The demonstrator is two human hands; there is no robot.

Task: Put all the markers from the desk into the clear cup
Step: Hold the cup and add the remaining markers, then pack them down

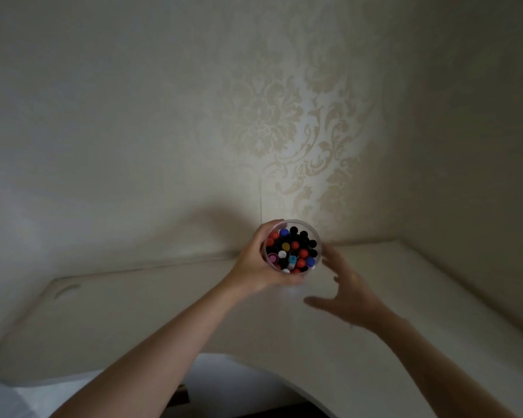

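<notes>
Two bare arms are reaching over the desk [109, 321], a pale top running into the corner of a patterned wall [284, 122]. Nearer the desk's back edge than its curved front edge, toward the right corner, the left hand [255, 267] is gripping the cup [317, 233], fingers and thumb curling round its clear wall. Whether the cup is standing on the desk or being lifted, I cannot tell. Just beside it, the right hand [349, 292] is hovering with fingers spread apart, blurred, holding nothing. Markers [293, 250] are filling the cup upright, caps showing red, blue, black, white, yellow and pink.
</notes>
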